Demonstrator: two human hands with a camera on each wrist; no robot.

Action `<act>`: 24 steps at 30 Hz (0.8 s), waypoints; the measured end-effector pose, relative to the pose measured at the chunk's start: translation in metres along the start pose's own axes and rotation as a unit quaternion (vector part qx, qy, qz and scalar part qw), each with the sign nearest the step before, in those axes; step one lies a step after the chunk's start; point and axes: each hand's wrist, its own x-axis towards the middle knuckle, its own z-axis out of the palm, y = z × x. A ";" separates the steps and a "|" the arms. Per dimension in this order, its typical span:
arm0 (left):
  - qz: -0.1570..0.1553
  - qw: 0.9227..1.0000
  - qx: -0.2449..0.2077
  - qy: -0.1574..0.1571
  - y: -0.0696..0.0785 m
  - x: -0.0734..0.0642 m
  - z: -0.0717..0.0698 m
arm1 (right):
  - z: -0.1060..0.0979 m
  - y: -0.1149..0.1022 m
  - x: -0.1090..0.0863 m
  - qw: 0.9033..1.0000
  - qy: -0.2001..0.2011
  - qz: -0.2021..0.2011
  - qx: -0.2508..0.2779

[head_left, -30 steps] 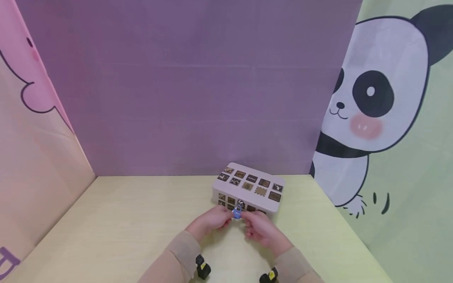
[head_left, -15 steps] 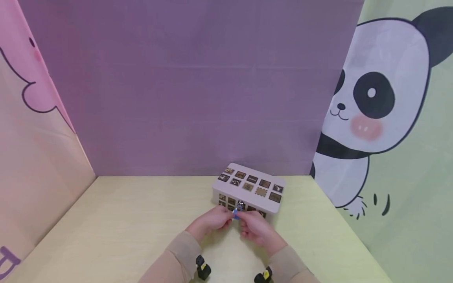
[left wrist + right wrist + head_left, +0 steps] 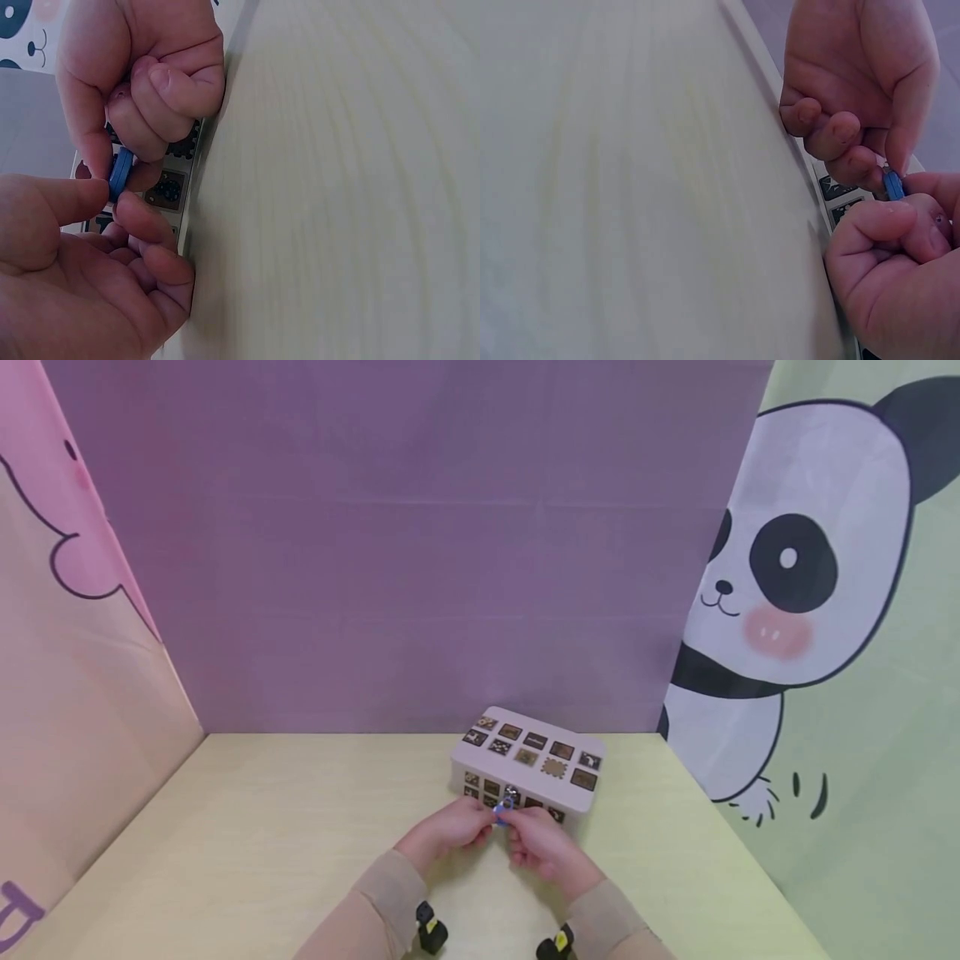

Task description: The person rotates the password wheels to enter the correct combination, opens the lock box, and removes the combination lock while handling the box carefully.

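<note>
Two hands close together at the front of a small white box [image 3: 527,762] near the back of the pale yellow bench [image 3: 262,843]. Little blue padlock [image 3: 501,810] right at the front wall of the box, just under a shiny metal clasp [image 3: 511,795], squeezed between both hands. Left hand [image 3: 448,828] with thumb and pointer finger curled in and pinching the blue padlock [image 3: 120,174] from one side; other left fingers [image 3: 161,262] bent and resting by the box's bottom edge. Right hand [image 3: 542,845] with fingers curled tight, pinching the same padlock [image 3: 893,184] from the other side, thumb on top. Only a thin blue strip peeking out between the fingertips [image 3: 900,214] in the wrist views. Dark little picture tiles [image 3: 534,740] all over the lid and front of the box. Purple wall [image 3: 405,543] behind, pink wall [image 3: 67,635] on the left, big panda picture [image 3: 795,552] on the right.
</note>
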 end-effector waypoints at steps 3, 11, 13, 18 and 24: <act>0.000 1.000 -0.001 0.000 0.000 0.000 0.000 | 0.000 0.001 0.001 1.000 -0.001 0.000 -0.001; -0.001 1.000 0.002 -0.004 0.000 0.000 -0.001 | 0.000 0.002 0.003 1.000 -0.009 0.003 -0.004; 0.000 1.000 0.003 -0.004 0.000 0.000 -0.001 | 0.000 0.002 0.003 1.000 -0.009 0.004 -0.005; 0.002 1.000 0.004 -0.005 0.001 0.000 -0.001 | 0.001 0.001 0.003 1.000 -0.006 0.008 -0.009; -0.002 1.000 0.005 -0.008 0.001 -0.001 -0.001 | 0.000 0.000 0.001 1.000 0.007 0.011 -0.004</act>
